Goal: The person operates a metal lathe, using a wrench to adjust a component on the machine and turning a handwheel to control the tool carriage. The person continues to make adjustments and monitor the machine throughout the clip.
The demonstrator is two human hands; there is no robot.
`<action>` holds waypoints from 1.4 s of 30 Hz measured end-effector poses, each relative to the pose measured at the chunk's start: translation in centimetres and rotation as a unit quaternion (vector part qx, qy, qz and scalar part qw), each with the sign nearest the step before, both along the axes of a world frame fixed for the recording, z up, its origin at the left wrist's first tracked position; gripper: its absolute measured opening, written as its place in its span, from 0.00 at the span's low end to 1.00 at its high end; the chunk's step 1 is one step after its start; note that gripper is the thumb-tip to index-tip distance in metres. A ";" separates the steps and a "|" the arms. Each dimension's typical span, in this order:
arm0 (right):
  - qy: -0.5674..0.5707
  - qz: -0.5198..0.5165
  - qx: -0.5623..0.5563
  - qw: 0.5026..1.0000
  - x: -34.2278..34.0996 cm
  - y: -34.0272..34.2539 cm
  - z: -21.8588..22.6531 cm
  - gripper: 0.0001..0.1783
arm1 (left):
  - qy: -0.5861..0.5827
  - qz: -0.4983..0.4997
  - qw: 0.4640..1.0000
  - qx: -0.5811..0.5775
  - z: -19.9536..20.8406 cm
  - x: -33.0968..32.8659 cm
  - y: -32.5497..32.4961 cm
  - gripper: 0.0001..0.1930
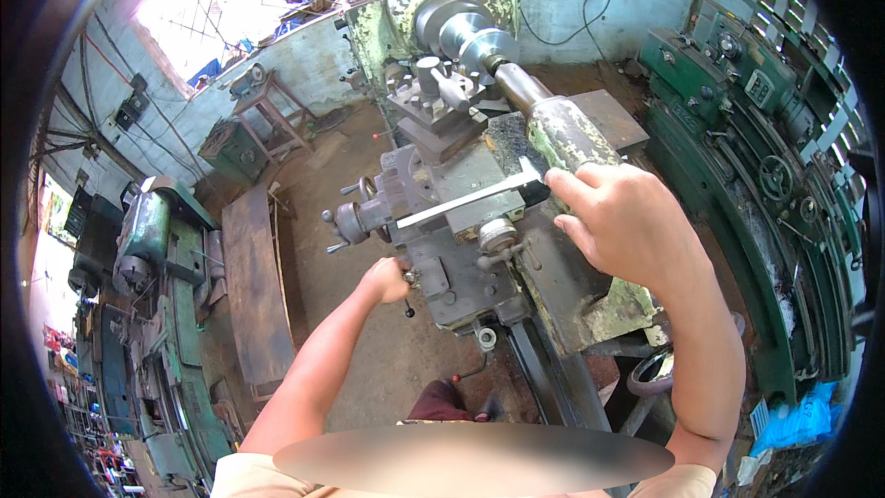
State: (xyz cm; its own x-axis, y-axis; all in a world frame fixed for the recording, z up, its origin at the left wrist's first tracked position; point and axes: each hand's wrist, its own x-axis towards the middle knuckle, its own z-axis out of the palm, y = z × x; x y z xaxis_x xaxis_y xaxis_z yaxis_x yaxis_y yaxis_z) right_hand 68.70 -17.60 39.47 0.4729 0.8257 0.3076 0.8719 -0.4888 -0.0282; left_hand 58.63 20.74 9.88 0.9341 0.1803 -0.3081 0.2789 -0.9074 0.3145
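Left hand [385, 282] curled around a small grey metal handle [412, 278]!
Right hand [631, 212], thumb and forefinger parted, meets the long silver steel caliper's [461, 201] end across the grey lathe carriage [461, 286]; grip can't be told. Likely stiff, light, slippery: best taken mid-length.

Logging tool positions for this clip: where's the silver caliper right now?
In the head view, the silver caliper lies slantwise across the lathe carriage, near the picture's centre, its upper-right end beside the right hand.
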 end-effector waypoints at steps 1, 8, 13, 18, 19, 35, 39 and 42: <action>-0.009 0.009 0.012 1.000 0.1 0.0 0.0 0.18 | -0.012 0.007 1.000 -0.006 0.0 -0.1 0.0 0.20; -0.018 0.027 0.033 0.999 0.4 -0.3 0.0 0.14 | -0.016 0.004 1.000 -0.018 0.3 -0.2 0.0 0.19; -0.023 0.025 0.037 0.999 1.3 -0.8 0.1 0.14 | -0.030 -0.012 0.999 -0.011 0.2 -0.2 0.2 0.19; -0.035 0.010 0.057 0.998 1.9 -1.1 0.2 0.14 | -0.026 -0.003 1.000 0.000 -0.4 -0.2 0.4 0.20; -0.033 0.015 0.063 0.997 1.9 -1.1 0.1 0.14 | -0.024 -0.004 1.000 -0.002 -0.4 -0.2 0.4 0.21; 0.004 0.014 0.037 0.999 1.5 -0.4 -0.4 0.15 | -0.031 0.014 0.999 -0.037 0.2 -0.4 0.1 0.21; 0.000 0.009 0.044 0.999 1.6 -0.4 -0.5 0.16 | -0.040 -0.001 0.999 -0.022 -0.1 -0.5 0.3 0.23; 0.018 -0.017 0.012 1.000 1.6 -0.6 -0.3 0.17 | -0.030 0.009 0.999 -0.018 -0.5 -0.3 0.5 0.24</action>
